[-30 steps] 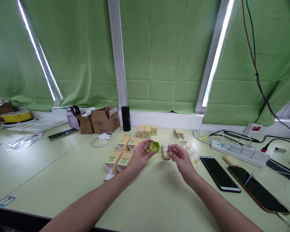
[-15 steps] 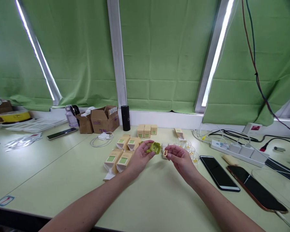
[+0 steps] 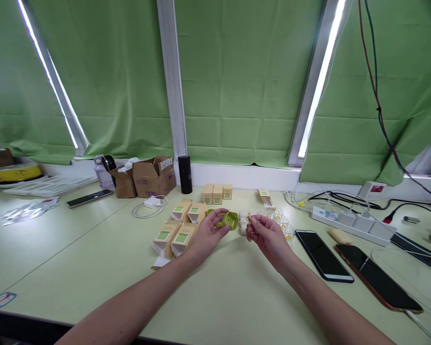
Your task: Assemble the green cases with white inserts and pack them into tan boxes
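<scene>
My left hand [image 3: 210, 235] is closed on a small olive-green case [image 3: 231, 220], whose hollow inside faces me. Between the thumb and fingers of my right hand [image 3: 267, 235] is a small cream-coloured loop [image 3: 249, 219], mostly covered by the fingertips. Small white cylinders [image 3: 242, 223] stand on the table just behind and left of that hand. Clear little cups with yellow centres [image 3: 283, 223] are grouped beyond it on the right. Several kraft boxes with green labels [image 3: 182, 238] stand left of my left hand; the front ones have open flaps.
Three more kraft boxes [image 3: 217, 194] stand at the back, near a black cylinder [image 3: 185, 175] and cardboard cartons [image 3: 154, 177]. An opened kraft box [image 3: 266, 199] lies behind the cups. To the right are phones [image 3: 323, 254] and a power strip [image 3: 354, 225] with cables.
My right hand has lifted the cream loop slightly and turned it, so the fingers now cover more of it. My left hand keeps the green case almost still. The view has shifted slightly.
</scene>
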The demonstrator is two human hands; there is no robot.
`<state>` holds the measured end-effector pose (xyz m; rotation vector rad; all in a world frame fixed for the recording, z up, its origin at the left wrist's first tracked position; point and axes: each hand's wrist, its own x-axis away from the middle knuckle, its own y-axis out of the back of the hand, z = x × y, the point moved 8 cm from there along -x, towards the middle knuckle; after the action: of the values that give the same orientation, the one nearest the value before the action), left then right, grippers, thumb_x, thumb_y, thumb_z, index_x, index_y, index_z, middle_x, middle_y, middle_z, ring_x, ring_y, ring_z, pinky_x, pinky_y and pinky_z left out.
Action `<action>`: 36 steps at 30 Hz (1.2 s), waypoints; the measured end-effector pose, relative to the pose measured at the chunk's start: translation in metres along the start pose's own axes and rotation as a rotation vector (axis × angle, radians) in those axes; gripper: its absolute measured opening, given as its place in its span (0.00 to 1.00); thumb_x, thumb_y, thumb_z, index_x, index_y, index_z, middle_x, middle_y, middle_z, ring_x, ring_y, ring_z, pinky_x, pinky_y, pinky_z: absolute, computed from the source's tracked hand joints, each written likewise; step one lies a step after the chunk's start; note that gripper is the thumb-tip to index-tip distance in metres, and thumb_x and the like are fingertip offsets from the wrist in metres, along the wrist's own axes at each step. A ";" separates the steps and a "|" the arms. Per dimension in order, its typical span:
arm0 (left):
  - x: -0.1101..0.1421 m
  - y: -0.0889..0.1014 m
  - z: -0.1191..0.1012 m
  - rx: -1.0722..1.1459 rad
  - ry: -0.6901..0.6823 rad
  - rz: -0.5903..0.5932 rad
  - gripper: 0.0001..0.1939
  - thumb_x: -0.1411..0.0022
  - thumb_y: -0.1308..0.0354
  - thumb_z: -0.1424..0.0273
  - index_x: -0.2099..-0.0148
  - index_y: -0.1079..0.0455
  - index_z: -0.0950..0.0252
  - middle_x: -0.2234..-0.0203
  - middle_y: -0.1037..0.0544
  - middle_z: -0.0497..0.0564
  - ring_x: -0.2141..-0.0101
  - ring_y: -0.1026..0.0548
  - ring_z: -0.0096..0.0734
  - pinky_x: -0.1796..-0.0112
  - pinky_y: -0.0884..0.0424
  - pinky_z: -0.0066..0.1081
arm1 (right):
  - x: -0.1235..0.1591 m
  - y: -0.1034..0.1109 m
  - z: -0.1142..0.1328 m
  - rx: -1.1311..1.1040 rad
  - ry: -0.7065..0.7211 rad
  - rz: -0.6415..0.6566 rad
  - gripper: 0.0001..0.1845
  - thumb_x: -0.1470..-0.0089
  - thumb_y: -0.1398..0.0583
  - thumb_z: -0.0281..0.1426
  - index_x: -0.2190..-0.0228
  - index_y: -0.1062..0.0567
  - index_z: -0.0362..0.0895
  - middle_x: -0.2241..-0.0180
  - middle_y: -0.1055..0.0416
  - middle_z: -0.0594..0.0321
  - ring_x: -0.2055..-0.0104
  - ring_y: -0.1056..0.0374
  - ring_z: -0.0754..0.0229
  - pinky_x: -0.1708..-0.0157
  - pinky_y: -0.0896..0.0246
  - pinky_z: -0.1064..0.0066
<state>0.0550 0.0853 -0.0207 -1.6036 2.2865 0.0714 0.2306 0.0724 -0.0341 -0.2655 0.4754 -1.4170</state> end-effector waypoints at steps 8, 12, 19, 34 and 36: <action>0.000 -0.002 0.002 0.014 0.004 0.003 0.29 0.45 0.24 0.61 0.45 0.30 0.62 0.50 0.22 0.58 0.49 0.23 0.42 0.45 0.29 0.41 | 0.003 -0.002 0.007 -0.020 0.031 0.022 0.21 0.53 0.24 0.44 0.67 0.22 0.45 0.69 0.21 0.60 0.66 0.25 0.58 0.64 0.31 0.66; 0.000 -0.004 0.003 0.039 0.011 0.017 0.30 0.47 0.22 0.63 0.46 0.31 0.61 0.52 0.22 0.56 0.53 0.22 0.39 0.50 0.28 0.38 | 0.006 -0.003 0.020 0.128 0.165 0.004 0.19 0.52 0.25 0.43 0.66 0.22 0.46 0.69 0.23 0.63 0.68 0.29 0.60 0.64 0.32 0.65; 0.003 -0.006 -0.001 0.029 0.014 0.037 0.30 0.48 0.22 0.63 0.47 0.32 0.61 0.51 0.23 0.56 0.55 0.23 0.36 0.50 0.29 0.37 | 0.023 -0.014 0.042 0.660 0.468 -0.070 0.06 0.41 0.34 0.34 0.61 0.21 0.48 0.64 0.23 0.59 0.62 0.28 0.55 0.59 0.31 0.61; 0.011 -0.017 -0.010 -0.063 -0.049 0.078 0.26 0.45 0.25 0.67 0.47 0.31 0.60 0.50 0.22 0.57 0.49 0.24 0.44 0.47 0.28 0.45 | 0.048 -0.046 0.054 1.028 0.892 0.018 0.11 0.35 0.42 0.24 0.56 0.24 0.49 0.62 0.22 0.58 0.61 0.25 0.54 0.61 0.28 0.62; 0.011 -0.018 -0.012 -0.069 -0.063 0.072 0.25 0.45 0.25 0.69 0.48 0.30 0.60 0.50 0.22 0.57 0.49 0.24 0.44 0.46 0.29 0.46 | 0.051 -0.049 0.052 1.086 0.949 0.027 0.12 0.35 0.43 0.22 0.55 0.24 0.48 0.61 0.23 0.56 0.59 0.25 0.54 0.61 0.27 0.62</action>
<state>0.0649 0.0658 -0.0104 -1.5295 2.3164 0.2181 0.2159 0.0103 0.0253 1.3245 0.3817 -1.5179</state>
